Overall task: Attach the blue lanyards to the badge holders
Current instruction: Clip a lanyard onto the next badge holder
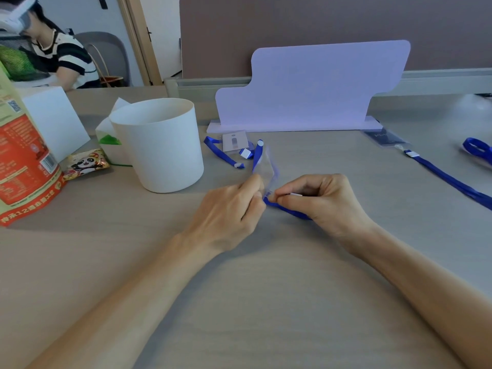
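Holder [266, 167] in left hand [229, 209], lanyard [290, 212] in right hand [322, 199], above table [253, 294].

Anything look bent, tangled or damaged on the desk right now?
The clear badge holder pinched by the left hand is bowed, not flat. The right hand pinches a blue lanyard beside it. Nothing looks spilled or broken.

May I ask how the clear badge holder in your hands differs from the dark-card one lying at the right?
The clear plastic badge holder is held up, tilted, by the left hand; the dark-card badge holder lies flat. The held one looks empty; the other carries a dark card. The dark-card holder already has a blue lanyard clipped on; the held one has a second lanyard pinched against it by the right hand. Both are transparent sleeves.
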Motion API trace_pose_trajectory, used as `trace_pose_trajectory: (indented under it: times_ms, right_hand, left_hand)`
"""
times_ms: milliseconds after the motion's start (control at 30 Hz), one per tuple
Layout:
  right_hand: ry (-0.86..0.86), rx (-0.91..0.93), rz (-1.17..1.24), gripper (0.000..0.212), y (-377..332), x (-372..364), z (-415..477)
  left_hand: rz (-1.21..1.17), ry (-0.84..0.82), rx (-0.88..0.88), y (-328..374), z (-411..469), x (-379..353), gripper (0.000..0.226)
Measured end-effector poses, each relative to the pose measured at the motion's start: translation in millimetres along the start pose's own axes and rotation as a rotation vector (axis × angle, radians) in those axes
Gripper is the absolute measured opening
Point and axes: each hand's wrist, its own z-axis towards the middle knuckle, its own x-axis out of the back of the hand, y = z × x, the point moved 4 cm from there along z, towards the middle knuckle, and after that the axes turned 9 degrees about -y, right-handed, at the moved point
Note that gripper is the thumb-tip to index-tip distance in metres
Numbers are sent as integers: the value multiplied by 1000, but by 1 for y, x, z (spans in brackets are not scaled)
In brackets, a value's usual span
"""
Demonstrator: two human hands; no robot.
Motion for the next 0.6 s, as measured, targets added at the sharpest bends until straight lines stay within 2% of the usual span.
trace_pose_trajectory:
  times_ms: [100, 267, 400, 500, 600]
  right_hand:
    - [-23, 4, -39, 16, -1, 4, 1]
    - [-97, 33, -148, 25, 2, 7, 2]
    - [-137, 42, -186, 22, 3, 5, 3]
    - [-159, 43, -211, 24, 5, 4, 4]
    - [-174, 46, -216, 22, 6, 2, 4]
  left_hand:
    - [-94, 79, 24, -6, 2, 4, 18]
    - [-239, -206, -166, -10, 3, -2, 63]
    - [-335, -262, -116, -5, 3, -3, 80]
    - [-334, -267, -148, -3, 2, 0, 87]
    - [-288, -241, -166, -3, 1, 3, 82]
